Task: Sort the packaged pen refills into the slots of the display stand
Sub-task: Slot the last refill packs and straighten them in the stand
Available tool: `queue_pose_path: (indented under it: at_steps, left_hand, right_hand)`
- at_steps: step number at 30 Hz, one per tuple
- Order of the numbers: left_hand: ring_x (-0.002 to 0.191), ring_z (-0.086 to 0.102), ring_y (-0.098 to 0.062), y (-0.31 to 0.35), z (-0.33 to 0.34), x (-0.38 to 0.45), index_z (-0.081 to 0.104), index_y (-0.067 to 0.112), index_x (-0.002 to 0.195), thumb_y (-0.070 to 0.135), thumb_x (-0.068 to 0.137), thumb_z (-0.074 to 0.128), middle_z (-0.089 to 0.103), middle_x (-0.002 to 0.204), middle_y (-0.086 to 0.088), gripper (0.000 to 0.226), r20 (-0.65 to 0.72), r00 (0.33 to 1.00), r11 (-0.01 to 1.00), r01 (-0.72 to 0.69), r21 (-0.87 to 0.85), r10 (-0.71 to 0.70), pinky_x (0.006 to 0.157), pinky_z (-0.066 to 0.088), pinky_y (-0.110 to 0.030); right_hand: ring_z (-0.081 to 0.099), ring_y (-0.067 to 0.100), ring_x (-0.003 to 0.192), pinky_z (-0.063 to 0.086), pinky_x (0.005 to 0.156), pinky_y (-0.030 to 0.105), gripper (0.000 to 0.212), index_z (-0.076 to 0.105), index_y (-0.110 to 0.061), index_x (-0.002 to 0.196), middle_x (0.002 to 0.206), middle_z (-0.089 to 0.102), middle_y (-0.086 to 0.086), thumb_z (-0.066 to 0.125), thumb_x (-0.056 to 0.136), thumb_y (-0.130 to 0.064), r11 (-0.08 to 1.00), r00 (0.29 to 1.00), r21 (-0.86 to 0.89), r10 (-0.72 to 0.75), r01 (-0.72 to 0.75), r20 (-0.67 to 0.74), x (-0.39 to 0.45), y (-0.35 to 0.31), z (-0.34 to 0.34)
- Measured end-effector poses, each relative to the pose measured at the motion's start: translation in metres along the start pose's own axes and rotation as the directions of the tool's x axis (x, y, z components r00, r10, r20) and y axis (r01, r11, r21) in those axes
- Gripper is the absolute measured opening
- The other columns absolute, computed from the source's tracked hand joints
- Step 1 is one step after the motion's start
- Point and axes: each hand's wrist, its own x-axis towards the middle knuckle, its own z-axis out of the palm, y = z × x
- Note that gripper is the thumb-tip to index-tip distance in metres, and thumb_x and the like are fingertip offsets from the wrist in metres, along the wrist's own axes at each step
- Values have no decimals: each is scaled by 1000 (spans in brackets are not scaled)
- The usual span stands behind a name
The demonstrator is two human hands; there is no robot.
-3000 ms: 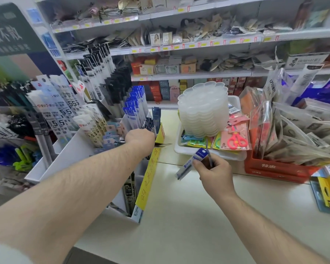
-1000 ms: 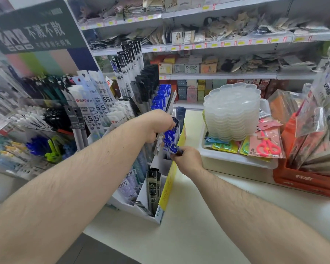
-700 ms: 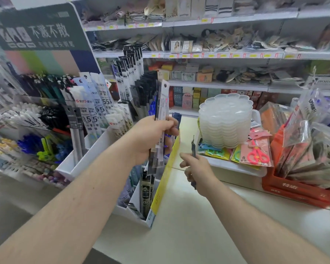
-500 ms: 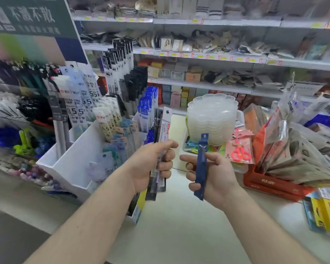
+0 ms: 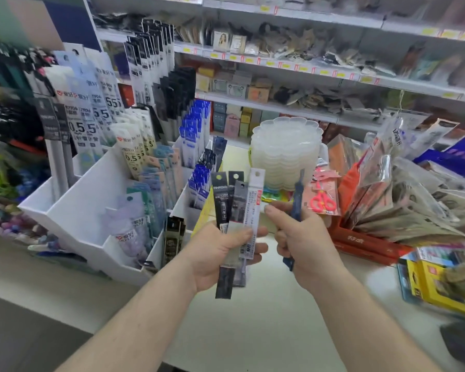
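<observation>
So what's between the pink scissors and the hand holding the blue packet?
In the head view, only the top of the blue packet sticks up between the pink scissors and the right hand; behind lies bare counter.

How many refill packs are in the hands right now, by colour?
Black packs, fanned in the left hand: 2
Grey pack, left hand: 1
White pack, left hand: 1
Blue pack, edge-on in the right hand: 1
Total: 5, as far as the overlap shows.
</observation>
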Motion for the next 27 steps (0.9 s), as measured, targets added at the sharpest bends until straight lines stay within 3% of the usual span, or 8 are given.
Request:
queue_pose_path:
  at_steps: [3, 6, 9, 13, 17, 20, 24, 27]
  left_hand:
    - [79, 73, -27, -5, 3, -3, 78, 19, 95, 17, 81, 68, 75, 96, -10, 17, 16, 1000, 997, -19, 74, 18, 66, 59, -33]
    - [93, 72, -32, -3, -3, -3, 74, 17, 109, 5, 96, 59, 73, 110, -17, 23, 56, 998, 997, 20, 79, -24, 73, 59, -36]
    - [104, 70, -33, 0, -9, -5, 67, 8, 121, 2, 89, 53, 71, 119, -17, 35, 144, 988, 998, 58, -11, -56, 84, 59, -41]
    - [94, 74, -28, 0, -15, -7, 62, 6, 117, 1, 99, 50, 76, 109, -12, 22, 38, 998, 999, 49, -21, -48, 75, 61, -36]
    - [84, 75, -27, 1, -14, -12, 68, 12, 108, 13, 86, 63, 77, 100, -10, 22, 45, 999, 999, 25, 37, -26, 68, 60, -33]
    - [87, 74, -27, 0, -14, -14, 71, 18, 110, 21, 84, 63, 76, 107, -11, 27, 110, 993, 996, 21, 85, -31, 70, 59, -33]
    - [97, 72, -31, 2, -23, -17, 67, 15, 119, 26, 96, 52, 73, 115, -15, 29, 158, 982, 992, 87, 87, -100, 78, 59, -38]
    - [83, 74, -26, 4, -27, -16, 69, 10, 109, 19, 106, 40, 76, 97, -11, 31, 69, 990, 992, 117, 43, -119, 70, 60, -36]
  right_hand:
    - [57, 7, 48, 41, 40, 22, 8, 69, -9, 85, 65, 64, 1, 76, 83, -5, 991, 997, -107, -73, 76, 36, -2, 1, 14]
    - [60, 14, 52, 42, 38, 22, 11, 70, -5, 82, 71, 68, 7, 70, 84, 6, 986, 995, -136, -95, 99, 37, -4, 4, 16]
    - [65, 16, 55, 46, 42, 23, 15, 67, -8, 84, 72, 72, 6, 63, 89, 5, 993, 996, -83, -86, 84, -13, -3, 5, 14]
    - [51, 14, 54, 40, 52, 24, 15, 57, -16, 82, 63, 60, 0, 58, 92, -5, 992, 974, -65, -116, 105, -195, 4, 2, 3]
    - [54, 5, 48, 41, 46, 19, 12, 64, -16, 85, 56, 63, -10, 73, 85, -9, 972, 984, -173, -169, 159, -47, -8, 2, 14]
    - [59, 5, 44, 44, 40, 17, 21, 65, -13, 73, 54, 66, -7, 72, 83, 3, 971, 983, -161, -166, 178, 85, -12, 2, 24]
    - [48, 4, 37, 35, 36, 15, 25, 63, -14, 70, 52, 62, -6, 65, 89, 3, 978, 990, -158, -123, 133, 71, -10, 4, 22]
    - [43, 9, 46, 33, 44, 21, 16, 63, -14, 78, 64, 57, 5, 64, 92, -6, 996, 998, -60, -63, 63, -12, -5, 6, 16]
